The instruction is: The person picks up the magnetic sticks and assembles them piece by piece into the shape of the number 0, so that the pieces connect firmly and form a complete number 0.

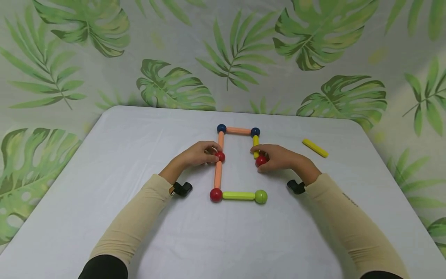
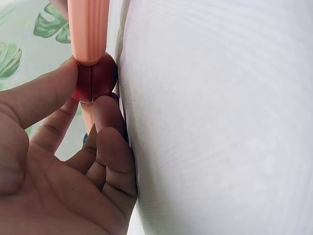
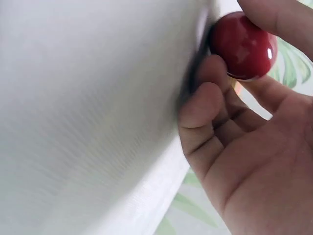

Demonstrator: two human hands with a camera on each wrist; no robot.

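Rods and balls form a frame on the white table. My left hand (image 1: 201, 153) pinches a red ball (image 2: 101, 78) midway down its left side, between two salmon rods (image 1: 218, 174). On the other side my right hand (image 1: 277, 157) holds another red ball (image 3: 243, 46) with thumb and fingers, at the lower end of a yellow rod (image 1: 256, 142). Two dark blue balls (image 1: 255, 132) and a salmon rod (image 1: 238, 131) make the far side. Nearest me, a third red ball (image 1: 216, 195), a lime rod (image 1: 238, 196) and a green ball (image 1: 261, 196) lie in a row.
A loose yellow rod (image 1: 315, 148) lies to the right of my right hand. The white-covered table (image 1: 146, 128) ends at the back against a leaf-patterned cloth (image 1: 244, 50).
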